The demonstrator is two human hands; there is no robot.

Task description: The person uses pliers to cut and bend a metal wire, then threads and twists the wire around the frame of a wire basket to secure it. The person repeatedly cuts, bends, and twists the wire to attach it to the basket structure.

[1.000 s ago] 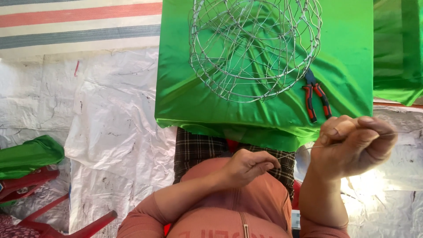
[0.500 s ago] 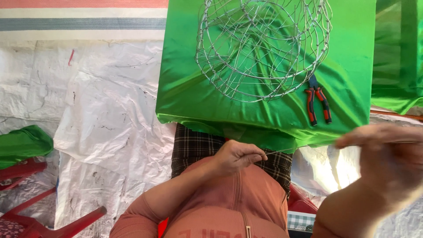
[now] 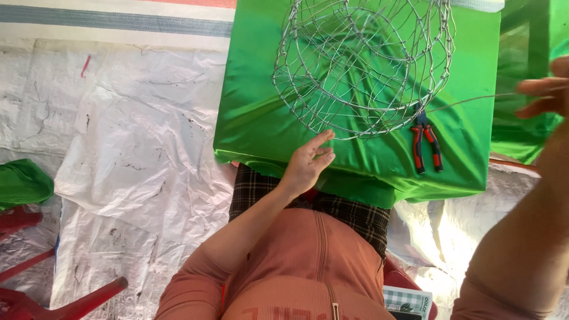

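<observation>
Reaching with open fingers, the left hand (image 3: pixel 308 163) nears the rim of one round wire basket (image 3: pixel 363 62), an open silver lattice at the far edge of the green-covered table (image 3: pixel 261 118). The right hand (image 3: pixel 545 95) pinches one loose wire (image 3: pixel 468 102). One pair of red-handled pliers (image 3: pixel 427 142) lies near the front right corner.

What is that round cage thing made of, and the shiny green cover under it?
The round cage looks like bare metal wire: thin, silvery-grey strands bent into hoops, with gaps you can see through. The green cover seems to be satin-like cloth, perhaps synthetic: it gleams, wrinkles softly and drapes over the edge.
</observation>
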